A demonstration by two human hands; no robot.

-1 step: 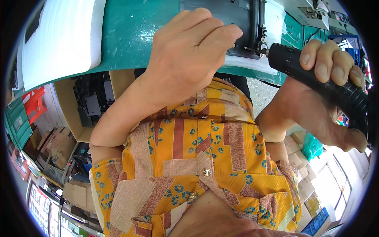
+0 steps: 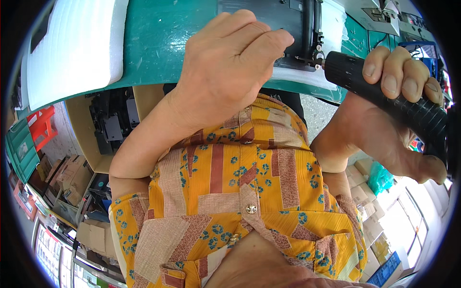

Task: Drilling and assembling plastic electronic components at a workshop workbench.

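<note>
A black boxy device [image 2: 295,21] lies on a thin white foam sheet [image 2: 295,77] at the near edge of a teal workbench [image 2: 158,43]. My left hand [image 2: 230,62] presses down on the device's left part, fingers curled over its top. My right hand [image 2: 389,120] is wrapped around a black ribbed electric screwdriver [image 2: 353,72]. It is held nearly level, with its thin bit touching the device's right side. Below, my yellow patterned shirt fills the middle of the view.
A thick white foam pad [image 2: 72,48] lies on the bench at the left. Under the bench stands an open cardboard box [image 2: 113,125] of black parts. A red crate [image 2: 38,127], a green crate [image 2: 21,149] and stacked cartons [image 2: 360,192] sit on the floor.
</note>
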